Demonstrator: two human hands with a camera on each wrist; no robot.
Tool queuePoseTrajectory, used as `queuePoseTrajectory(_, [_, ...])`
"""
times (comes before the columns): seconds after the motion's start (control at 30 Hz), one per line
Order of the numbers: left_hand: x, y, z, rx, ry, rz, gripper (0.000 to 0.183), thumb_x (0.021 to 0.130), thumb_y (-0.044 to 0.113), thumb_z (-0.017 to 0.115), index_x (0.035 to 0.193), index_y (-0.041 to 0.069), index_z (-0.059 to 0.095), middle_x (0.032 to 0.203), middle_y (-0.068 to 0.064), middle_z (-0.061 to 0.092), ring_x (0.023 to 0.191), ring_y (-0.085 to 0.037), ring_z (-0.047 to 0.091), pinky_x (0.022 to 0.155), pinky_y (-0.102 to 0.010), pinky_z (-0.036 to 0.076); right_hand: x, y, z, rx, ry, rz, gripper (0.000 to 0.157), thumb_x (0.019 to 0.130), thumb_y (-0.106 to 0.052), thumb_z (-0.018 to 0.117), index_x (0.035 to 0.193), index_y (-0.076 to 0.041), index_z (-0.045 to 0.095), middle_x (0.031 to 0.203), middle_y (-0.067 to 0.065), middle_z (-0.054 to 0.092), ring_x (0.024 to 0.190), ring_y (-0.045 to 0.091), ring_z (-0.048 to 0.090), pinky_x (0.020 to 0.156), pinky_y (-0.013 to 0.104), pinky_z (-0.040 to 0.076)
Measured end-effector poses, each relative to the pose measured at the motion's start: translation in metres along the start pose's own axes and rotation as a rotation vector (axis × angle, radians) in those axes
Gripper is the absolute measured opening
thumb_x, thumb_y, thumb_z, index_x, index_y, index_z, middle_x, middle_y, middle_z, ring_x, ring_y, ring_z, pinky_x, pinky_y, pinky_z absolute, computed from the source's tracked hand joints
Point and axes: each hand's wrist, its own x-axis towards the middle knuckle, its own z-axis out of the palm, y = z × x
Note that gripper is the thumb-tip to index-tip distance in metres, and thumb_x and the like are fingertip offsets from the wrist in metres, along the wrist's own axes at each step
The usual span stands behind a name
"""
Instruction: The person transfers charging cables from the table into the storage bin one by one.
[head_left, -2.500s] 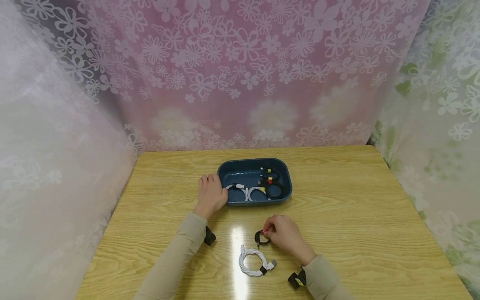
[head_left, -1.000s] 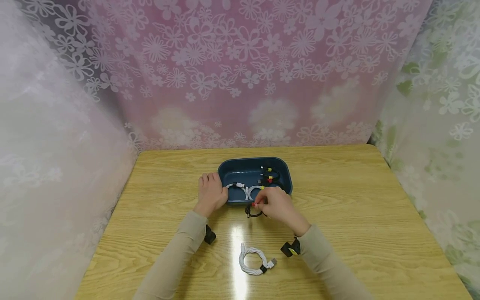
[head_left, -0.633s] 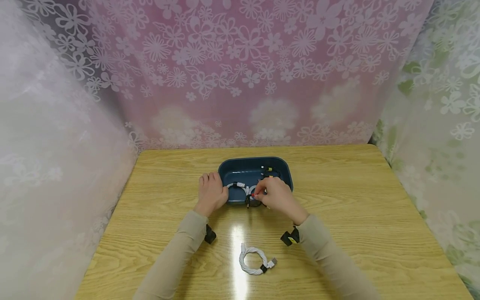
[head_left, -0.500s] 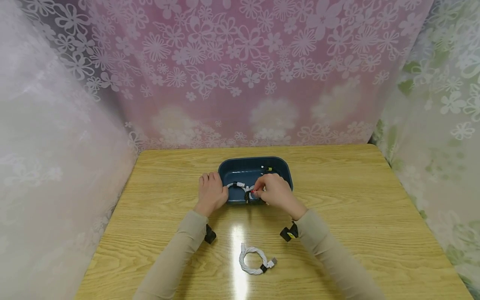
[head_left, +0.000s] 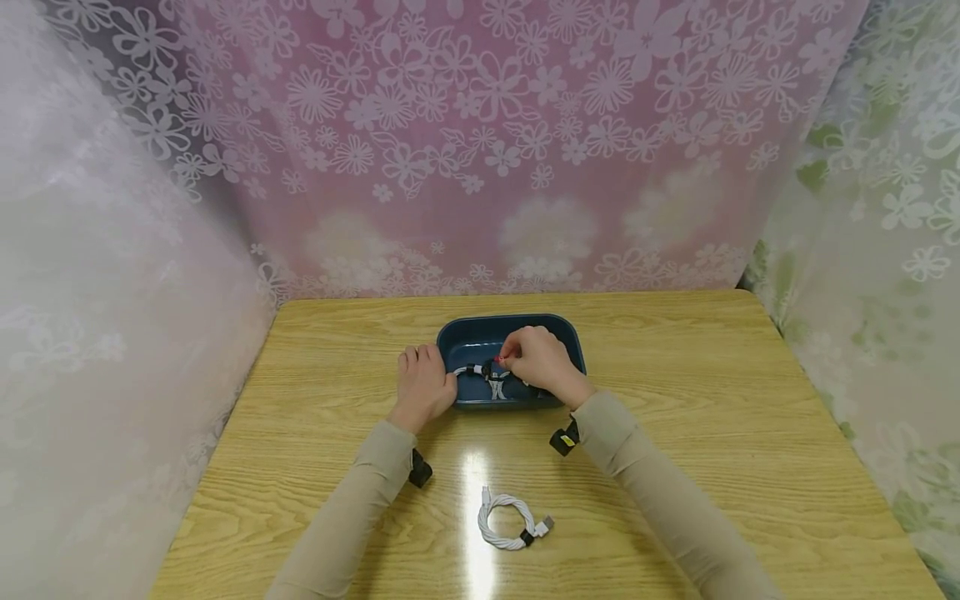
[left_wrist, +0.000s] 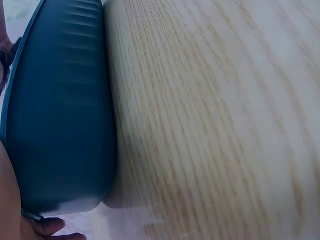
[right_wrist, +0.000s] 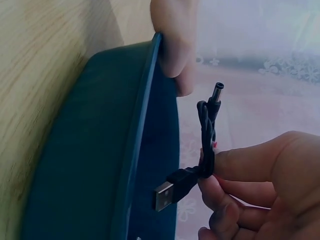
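My right hand (head_left: 542, 360) pinches a coiled black cable (right_wrist: 206, 135) with a red tie over the dark blue plastic bin (head_left: 468, 405). In the right wrist view this cable shows a USB plug (right_wrist: 164, 195) and a round barrel plug (right_wrist: 217, 94). My left hand (head_left: 422, 387) grips the left end of the bin, its thumb inside the rim and its fingers outside. White cables (head_left: 497, 389) lie in the front part of the bin, one with a black strap. My right hand hides the black cables on the bin's right side.
On the wooden table (head_left: 712, 433), nearer to me, lies a coiled white USB cable (head_left: 501, 543) with a black strap. A pink flowered curtain (head_left: 487, 208) hangs behind the table's back edge, and pale curtains (head_left: 847, 275) hang at both sides.
My right hand has lifted the black cable with the red tie off the table and carried it forward over the bin. My left hand has stayed on the bin's left end.
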Motion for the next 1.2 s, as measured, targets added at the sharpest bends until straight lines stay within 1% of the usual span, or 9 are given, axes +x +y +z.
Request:
queuePoseTrajectory(0.17, [0.0,0.0,0.001,0.006,0.017,0.005,0.03,0.094,0.023,0.042,0.111,-0.001,0.046,0.11,-0.019,0.05,0.106,-0.038,0.038,0.101,-0.049,0.026,0.014,0.001,0.005,-0.021,0.007,0.025,0.006,0.091,-0.014,0.07,0.091,-0.012,0.076,0.079,-0.002,0.067,0.064,0.014,0.058,0.055,0.031,0.046])
queuePoseTrajectory(0.3, [0.001,0.0,0.001,0.015,0.024,0.003,0.031,0.094,0.023,0.046,0.112,-0.002,0.047,0.111,-0.02,0.05,0.107,-0.038,0.039,0.102,-0.049,0.026,0.026,0.0,0.01,-0.031,0.032,0.028,0.007,0.091,-0.015,0.07,0.092,-0.012,0.076,0.079,-0.002,0.067,0.064,0.015,0.059,0.056,0.033,0.048])
queuePoseTrajectory(0.47, [0.001,0.001,0.001,0.021,0.026,-0.003,0.033,0.094,0.025,0.048,0.113,-0.002,0.047,0.112,-0.02,0.051,0.109,-0.038,0.039,0.102,-0.049,0.026,0.043,0.003,0.022,-0.047,0.071,0.027,0.006,0.091,-0.016,0.07,0.09,-0.014,0.075,0.078,-0.003,0.065,0.064,0.014,0.058,0.058,0.033,0.048])
queuePoseTrajectory(0.63, [0.001,0.001,-0.001,0.019,0.02,-0.003,0.033,0.093,0.025,0.048,0.112,-0.002,0.047,0.11,-0.019,0.05,0.107,-0.038,0.039,0.101,-0.049,0.027,0.058,0.004,0.034,-0.047,0.089,0.033,0.006,0.09,-0.017,0.07,0.087,-0.014,0.075,0.075,-0.003,0.065,0.064,0.015,0.058,0.059,0.035,0.049])
queuePoseTrajectory(0.73, [0.0,0.001,-0.002,0.022,0.014,0.001,0.032,0.094,0.025,0.047,0.112,-0.002,0.047,0.11,-0.019,0.05,0.107,-0.038,0.039,0.101,-0.049,0.027,0.066,0.004,0.041,-0.073,0.098,0.031,0.007,0.089,-0.017,0.071,0.086,-0.014,0.075,0.073,-0.003,0.065,0.063,0.015,0.058,0.059,0.035,0.049])
queuePoseTrajectory(0.93, [0.0,0.001,-0.002,0.034,0.011,0.005,0.031,0.095,0.025,0.045,0.111,-0.001,0.047,0.109,-0.019,0.05,0.107,-0.038,0.04,0.101,-0.049,0.028,0.078,0.004,0.052,-0.127,0.083,0.009,0.006,0.09,-0.015,0.069,0.087,-0.014,0.075,0.077,-0.001,0.066,0.065,0.015,0.059,0.06,0.035,0.051])
queuePoseTrajectory(1.2, [0.001,0.001,-0.003,0.023,-0.002,0.001,0.033,0.095,0.026,0.043,0.113,-0.002,0.047,0.112,-0.02,0.051,0.108,-0.038,0.039,0.102,-0.049,0.028,0.089,0.007,0.067,-0.173,0.043,-0.009,0.007,0.089,-0.013,0.069,0.091,-0.014,0.076,0.089,0.001,0.07,0.075,0.018,0.063,0.068,0.037,0.054])
